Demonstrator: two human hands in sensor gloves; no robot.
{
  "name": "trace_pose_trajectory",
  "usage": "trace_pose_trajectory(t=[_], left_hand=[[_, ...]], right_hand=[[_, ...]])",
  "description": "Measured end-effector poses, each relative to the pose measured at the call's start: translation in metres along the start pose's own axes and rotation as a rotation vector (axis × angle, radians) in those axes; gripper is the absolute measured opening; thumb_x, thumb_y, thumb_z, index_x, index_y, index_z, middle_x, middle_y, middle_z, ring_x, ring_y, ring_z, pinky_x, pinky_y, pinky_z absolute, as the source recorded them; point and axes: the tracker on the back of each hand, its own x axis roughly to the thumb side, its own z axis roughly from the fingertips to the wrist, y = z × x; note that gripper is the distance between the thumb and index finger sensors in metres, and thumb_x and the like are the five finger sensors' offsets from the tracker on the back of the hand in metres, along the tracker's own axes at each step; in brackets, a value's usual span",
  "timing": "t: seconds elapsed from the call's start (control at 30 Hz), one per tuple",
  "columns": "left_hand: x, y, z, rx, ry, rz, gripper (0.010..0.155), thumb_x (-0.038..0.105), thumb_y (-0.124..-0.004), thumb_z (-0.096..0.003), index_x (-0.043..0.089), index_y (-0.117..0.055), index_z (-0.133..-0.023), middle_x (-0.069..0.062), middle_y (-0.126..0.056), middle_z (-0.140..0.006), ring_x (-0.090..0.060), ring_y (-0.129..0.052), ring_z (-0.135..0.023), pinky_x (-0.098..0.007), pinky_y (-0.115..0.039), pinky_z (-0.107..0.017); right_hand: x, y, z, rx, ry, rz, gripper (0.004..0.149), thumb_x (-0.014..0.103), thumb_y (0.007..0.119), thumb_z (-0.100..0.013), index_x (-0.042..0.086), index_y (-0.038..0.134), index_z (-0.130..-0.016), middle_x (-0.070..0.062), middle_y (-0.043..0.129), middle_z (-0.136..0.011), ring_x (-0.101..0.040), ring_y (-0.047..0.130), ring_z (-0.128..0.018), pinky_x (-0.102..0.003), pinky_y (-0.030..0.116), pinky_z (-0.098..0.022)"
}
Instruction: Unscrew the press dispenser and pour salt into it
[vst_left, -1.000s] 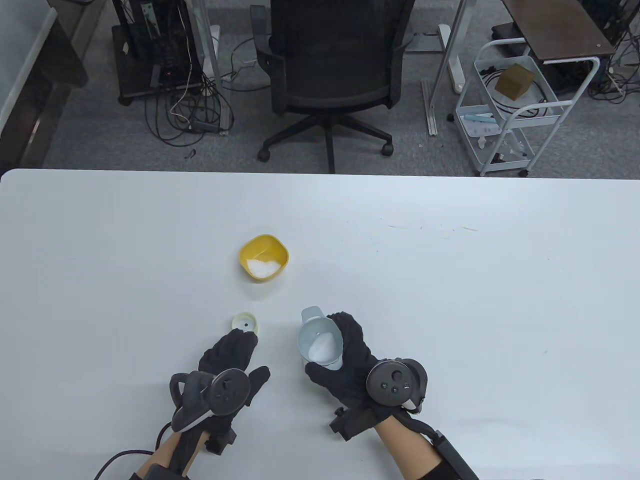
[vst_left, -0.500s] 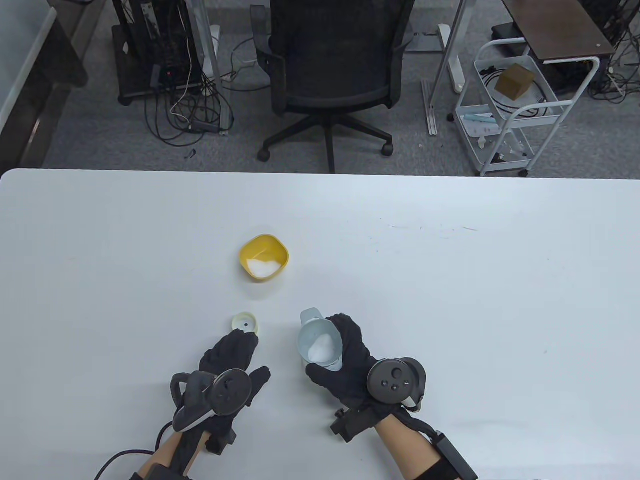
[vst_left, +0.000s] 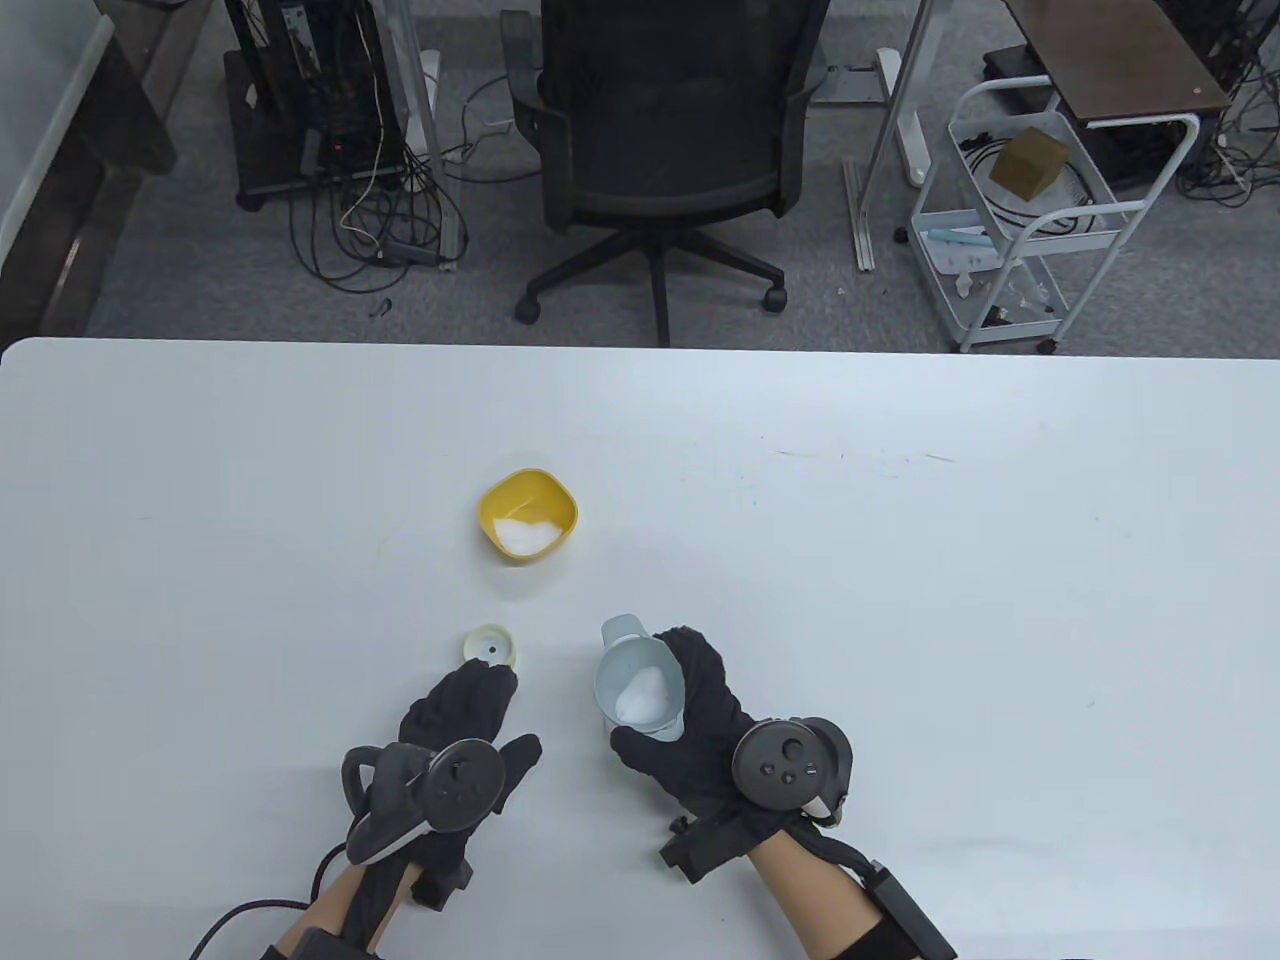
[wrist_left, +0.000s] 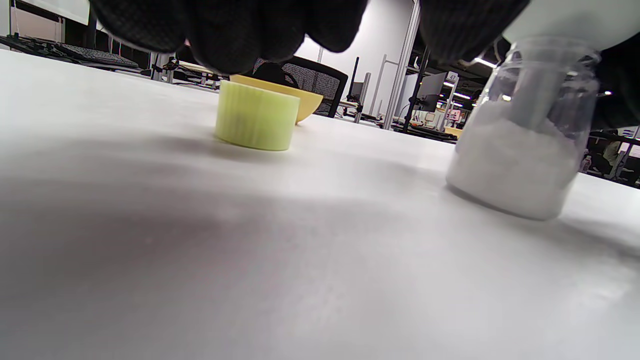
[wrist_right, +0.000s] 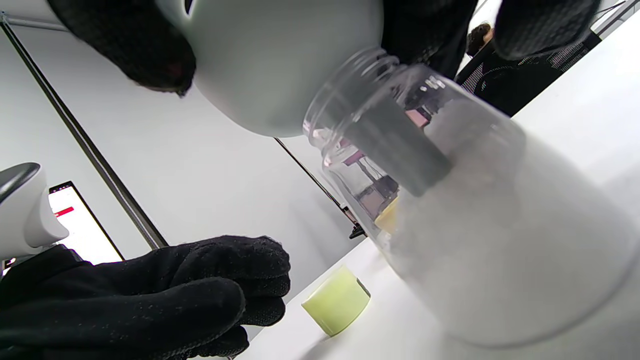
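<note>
A clear dispenser jar (wrist_left: 520, 150) stands on the white table (vst_left: 900, 600), partly filled with salt, with no cap on. A pale blue funnel (vst_left: 640, 690) holding some salt sits in its mouth. My right hand (vst_left: 700, 720) grips the funnel's rim from the right, thumb at the near side. In the right wrist view the funnel's spout reaches down into the jar (wrist_right: 475, 225). The pale green cap (vst_left: 491, 645) lies on the table to the left. My left hand (vst_left: 480, 715) lies open on the table, fingertips just short of the cap (wrist_left: 256, 122), holding nothing.
A yellow bowl (vst_left: 490, 510) with salt in it stands farther back, behind the cap. An office chair (vst_left: 660, 150) and a white trolley (vst_left: 1020, 230) stand on the floor beyond the table's far edge.
</note>
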Motion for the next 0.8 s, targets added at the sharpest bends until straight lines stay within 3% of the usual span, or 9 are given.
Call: trace_pose_trajectory(t=[0.8], left_hand=[[-0.0001, -0.0003, 0.0001, 0.0, -0.001, 0.0, 0.085, 0.056, -0.073, -0.0553, 0.002, -0.053, -0.118, -0.035, -0.06, -0.117, -0.056, -0.073, -0.1, -0.069, -0.066, -0.066]], right_hand=[[0.0037, -0.0015, -0.0013, -0.01, -0.022, 0.015, 0.11, 0.055, 0.079, -0.054, -0.025, 0.023, -0.105, -0.044, 0.051, -0.106, -0.058, 0.069, -0.091, -0.08, 0.052, -0.058]])
